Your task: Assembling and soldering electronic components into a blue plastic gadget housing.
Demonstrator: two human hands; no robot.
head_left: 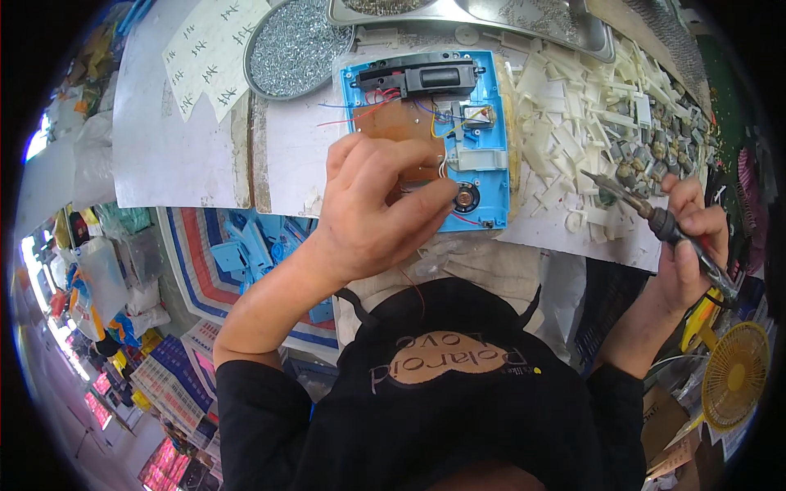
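Note:
A blue plastic housing [497,176] lies open on the table, with a black part [442,78], loose coloured wires [372,110], a brown board [393,119] and a small round speaker [467,197] in it. Over its lower left side my left hand [368,200] is bent, thumb and fingers drawn in close to the speaker; whatever they pinch is hidden. Off to the right, my right hand [694,225] grips a screwdriver [661,222], a powered one by its look. Its slim metal tip points up and left, away from the housing, above a pile of white plastic parts [557,123].
A round tray of small screws [299,49] stands behind left, beside a marked paper sheet [209,53]. Metal trays [483,15] line the back. Small grey metal parts [647,139] lie far right. Below the left table edge, a striped bag [196,262] holds blue parts. A yellow fan [735,376] is lower right.

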